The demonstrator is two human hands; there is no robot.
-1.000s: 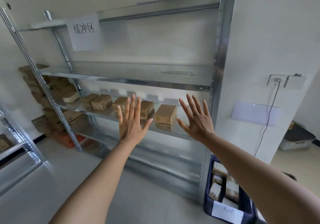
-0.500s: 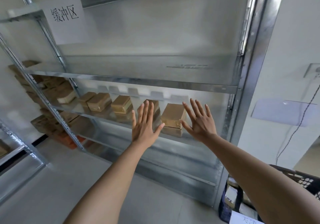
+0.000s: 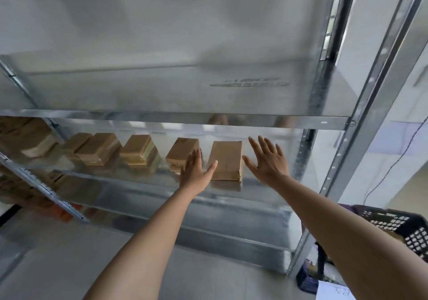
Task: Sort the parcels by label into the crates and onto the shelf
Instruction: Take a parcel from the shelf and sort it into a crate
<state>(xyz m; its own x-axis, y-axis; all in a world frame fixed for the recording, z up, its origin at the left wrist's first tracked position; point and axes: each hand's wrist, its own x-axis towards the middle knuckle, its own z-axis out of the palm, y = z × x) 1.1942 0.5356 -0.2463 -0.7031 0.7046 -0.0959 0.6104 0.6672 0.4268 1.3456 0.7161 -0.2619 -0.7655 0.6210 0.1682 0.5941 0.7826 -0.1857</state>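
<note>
A row of several brown cardboard parcels stands on a metal shelf of a tall rack. The rightmost parcel sits between my two hands. My left hand is flat with straight fingers, just left of that parcel, its thumb at the parcel's front left edge. It partly covers the neighbouring parcel. My right hand is spread open to the right of the parcel, a small gap apart. Neither hand holds anything.
The upper shelf board hangs just above the hands. The rack's right upright stands close to my right arm. A dark perforated crate and a blue crate with a paper label sit at the lower right. More boxes are stacked at the far left.
The view has moved closer to the rack and tilted up. Both hands have reached further in, now flanking the rightmost parcel.
</note>
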